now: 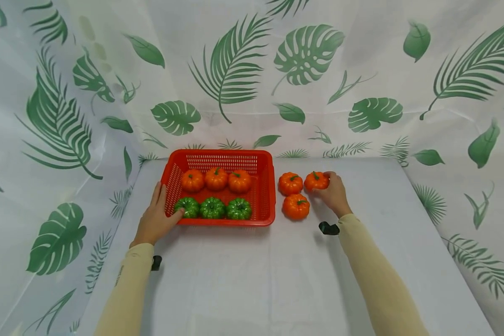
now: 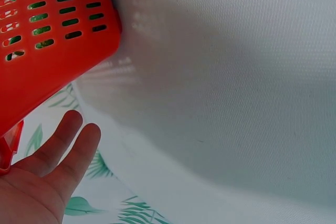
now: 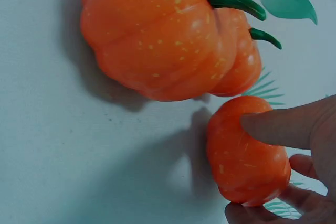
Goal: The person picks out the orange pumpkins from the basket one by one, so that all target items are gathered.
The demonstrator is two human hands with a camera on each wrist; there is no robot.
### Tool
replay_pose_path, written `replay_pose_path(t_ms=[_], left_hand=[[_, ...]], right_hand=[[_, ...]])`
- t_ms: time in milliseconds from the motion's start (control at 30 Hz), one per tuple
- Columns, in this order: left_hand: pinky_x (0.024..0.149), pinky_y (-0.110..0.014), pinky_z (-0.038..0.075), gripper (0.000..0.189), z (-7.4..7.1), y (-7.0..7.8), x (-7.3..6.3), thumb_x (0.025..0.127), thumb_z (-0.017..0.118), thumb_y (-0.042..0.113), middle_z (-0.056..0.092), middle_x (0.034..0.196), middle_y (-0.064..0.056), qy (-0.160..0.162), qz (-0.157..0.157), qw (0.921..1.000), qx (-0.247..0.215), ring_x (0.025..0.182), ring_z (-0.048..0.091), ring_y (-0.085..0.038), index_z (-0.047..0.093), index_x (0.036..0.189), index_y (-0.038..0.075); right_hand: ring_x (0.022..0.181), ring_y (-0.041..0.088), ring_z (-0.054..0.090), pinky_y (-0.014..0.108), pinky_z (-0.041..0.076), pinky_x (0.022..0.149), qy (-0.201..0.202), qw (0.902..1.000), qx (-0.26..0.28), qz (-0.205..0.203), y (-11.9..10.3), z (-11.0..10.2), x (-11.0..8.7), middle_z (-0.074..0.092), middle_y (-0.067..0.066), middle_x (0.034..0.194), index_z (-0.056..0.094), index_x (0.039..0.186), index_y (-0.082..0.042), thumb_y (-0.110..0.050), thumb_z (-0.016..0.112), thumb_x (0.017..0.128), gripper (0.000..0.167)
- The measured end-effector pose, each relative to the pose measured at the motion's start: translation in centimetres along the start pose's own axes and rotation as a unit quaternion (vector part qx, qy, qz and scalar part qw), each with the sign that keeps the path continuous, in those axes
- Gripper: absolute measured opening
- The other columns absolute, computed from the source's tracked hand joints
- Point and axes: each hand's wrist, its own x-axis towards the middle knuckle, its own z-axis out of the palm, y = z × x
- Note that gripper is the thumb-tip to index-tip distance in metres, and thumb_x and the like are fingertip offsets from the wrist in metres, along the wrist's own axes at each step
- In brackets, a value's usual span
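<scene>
My right hand (image 1: 335, 193) holds a small orange toy pumpkin (image 1: 315, 181) with a green stem, thumb on one side and fingers round the other in the right wrist view. Two more orange pumpkins, one behind (image 1: 290, 183) and one in front (image 1: 296, 206), sit just left of it. At the left end of the red plastic basket (image 1: 271, 205) is my left hand (image 1: 157, 221), its thumb over the rim by a green pumpkin (image 1: 187, 207). In the left wrist view two of its fingers (image 2: 76, 161) stretch out straight beside the basket wall.
Inside the basket, three orange pumpkins (image 1: 216, 178) line the back and three shiny green ones stand in front. The white table (image 1: 235, 280) meets leaf-printed sheeting (image 1: 252, 93) behind and at the sides. A black wrist device (image 1: 329, 228) shows near the right sleeve.
</scene>
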Motion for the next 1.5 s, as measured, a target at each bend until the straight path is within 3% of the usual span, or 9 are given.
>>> replay_pose_path(t_ms=[333,467,567,667,767,900,1133,1333,1500], left_hand=[[0.111,-0.076,0.035,0.103,0.2,-0.2,0.1,0.102,0.064,0.05,-0.007,0.18,-0.008,-0.003,-0.006,1.0,-0.005,0.145,0.038,-0.06,0.003,0.172,0.006],[0.111,-0.075,0.036,0.103,0.1,-0.2,0.1,0.102,0.064,0.049,-0.006,0.18,-0.009,-0.001,-0.002,1.0,-0.005,0.145,0.039,-0.06,0.003,0.172,0.006],[0.11,-0.075,0.037,0.103,0.0,-0.2,0.1,0.102,0.064,0.049,-0.004,0.18,-0.01,0.003,0.003,1.0,-0.003,0.144,0.04,-0.06,0.004,0.172,0.005],[0.11,-0.075,0.038,0.102,-0.1,-0.3,0.2,0.102,0.065,0.048,-0.003,0.18,-0.011,0.006,0.004,1.0,-0.003,0.144,0.04,-0.061,0.004,0.172,0.005],[0.11,-0.075,0.037,0.102,0.0,-0.3,0.2,0.102,0.064,0.049,-0.004,0.18,-0.01,0.005,0.003,1.0,-0.002,0.144,0.04,-0.06,0.004,0.172,0.005],[0.112,-0.075,0.036,0.103,0.1,-0.3,0.2,0.102,0.064,0.05,-0.006,0.18,-0.008,-0.002,-0.005,1.0,-0.002,0.145,0.038,-0.06,0.003,0.172,0.006],[0.113,-0.075,0.034,0.103,0.1,-0.3,0.2,0.102,0.064,0.05,-0.006,0.18,-0.008,-0.002,-0.008,1.0,-0.004,0.146,0.037,-0.06,0.004,0.172,0.006],[0.112,-0.075,0.035,0.103,0.2,-0.5,0.3,0.102,0.064,0.05,-0.005,0.18,-0.008,0.001,-0.005,1.0,-0.005,0.146,0.038,-0.059,0.004,0.173,0.007],[0.113,-0.074,0.035,0.102,0.2,-0.5,0.3,0.101,0.066,0.049,-0.002,0.18,-0.009,0.005,-0.002,0.9999,-0.013,0.146,0.039,-0.058,0.006,0.173,0.007]], right_hand=[[0.144,0.053,0.039,0.065,0.031,0.121,-0.072,0.9964,0.036,0.027,0.0,-0.3,0.3,0.036,0.036,0.161,0.021,0.165,0.002,-0.012,0.069,0.097,0.085],[0.149,0.054,0.033,0.069,0.027,0.121,-0.067,0.9967,0.045,0.004,-1.3,-0.7,0.4,0.029,0.033,0.167,0.017,0.169,-0.004,-0.014,0.067,0.098,0.088],[0.157,0.051,0.02,0.069,0.019,0.124,-0.057,0.9965,0.056,-0.023,-2.6,-0.8,0.5,0.015,0.026,0.175,0.016,0.171,-0.006,-0.016,0.068,0.099,0.089],[0.162,0.045,0.008,0.067,0.013,0.126,-0.055,0.9955,0.063,-0.046,-4.1,-0.5,0.8,0.001,0.018,0.179,0.015,0.172,-0.009,-0.023,0.068,0.101,0.09],[0.163,0.043,0.006,0.067,0.013,0.126,-0.063,0.9944,0.067,-0.054,-5.6,-0.1,0.9,-0.005,0.013,0.179,0.014,0.174,-0.015,-0.032,0.068,0.103,0.09],[0.163,0.041,0.009,0.068,0.016,0.125,-0.077,0.993,0.072,-0.054,-7.5,0.8,0.8,-0.003,0.008,0.18,0.014,0.174,-0.021,-0.039,0.065,0.105,0.088],[0.156,0.044,0.031,0.069,0.034,0.118,-0.076,0.9875,0.119,-0.07,-11.2,2.7,0.3,0.028,0.013,0.174,0.027,0.171,-0.019,-0.036,0.066,0.104,0.079],[0.154,0.041,0.037,0.056,0.032,0.124,-0.064,0.976,0.178,-0.107,-13.9,4.8,0.1,0.036,0.015,0.17,0.037,0.166,-0.009,-0.026,0.066,0.104,0.07],[0.154,0.043,0.036,0.056,0.032,0.124,-0.074,0.9645,0.216,-0.132,-15.3,6.8,0.2,0.038,0.019,0.168,0.039,0.164,-0.005,-0.021,0.067,0.104,0.068]])
